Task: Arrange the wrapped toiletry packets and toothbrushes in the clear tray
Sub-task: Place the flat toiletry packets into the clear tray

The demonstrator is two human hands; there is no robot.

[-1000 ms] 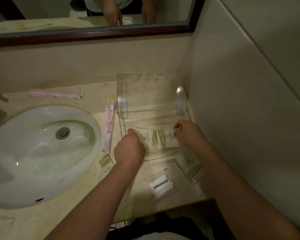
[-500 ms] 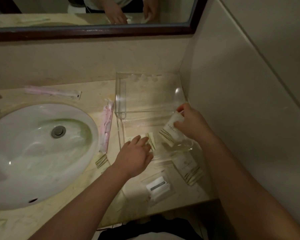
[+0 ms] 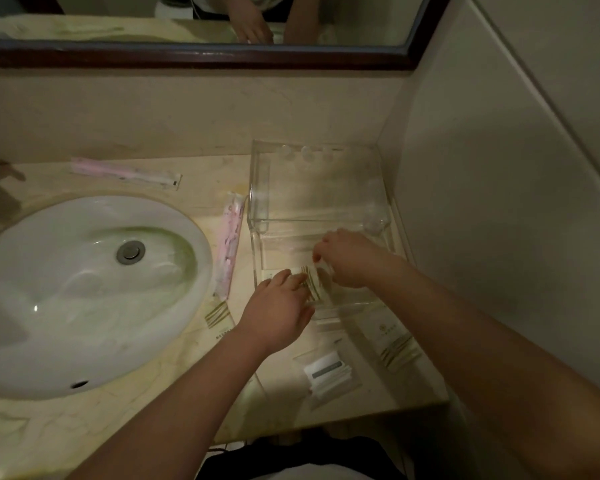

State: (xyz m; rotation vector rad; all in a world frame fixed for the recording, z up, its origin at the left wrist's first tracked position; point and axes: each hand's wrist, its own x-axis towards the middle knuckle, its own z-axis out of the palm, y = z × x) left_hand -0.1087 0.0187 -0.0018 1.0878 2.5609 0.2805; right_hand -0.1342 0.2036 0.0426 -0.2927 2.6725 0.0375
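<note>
R hand [image 3: 350, 259] lowered pkt [image 3: 314, 285] into tray [image 3: 257, 188]; toothbrush [image 3: 230, 244] beside sink [image 3: 66, 299].

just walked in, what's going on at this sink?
A person is sorting hotel toiletries into the clear tray beside the sink. Both hands are in the tray's front section on one striped packet: the right hand pinches one end, and the left hand rests its fingers on it. Not yet in the tray: two pink wrapped toothbrushes, two more striped packets and a white sachet, all lying on the counter.
</note>
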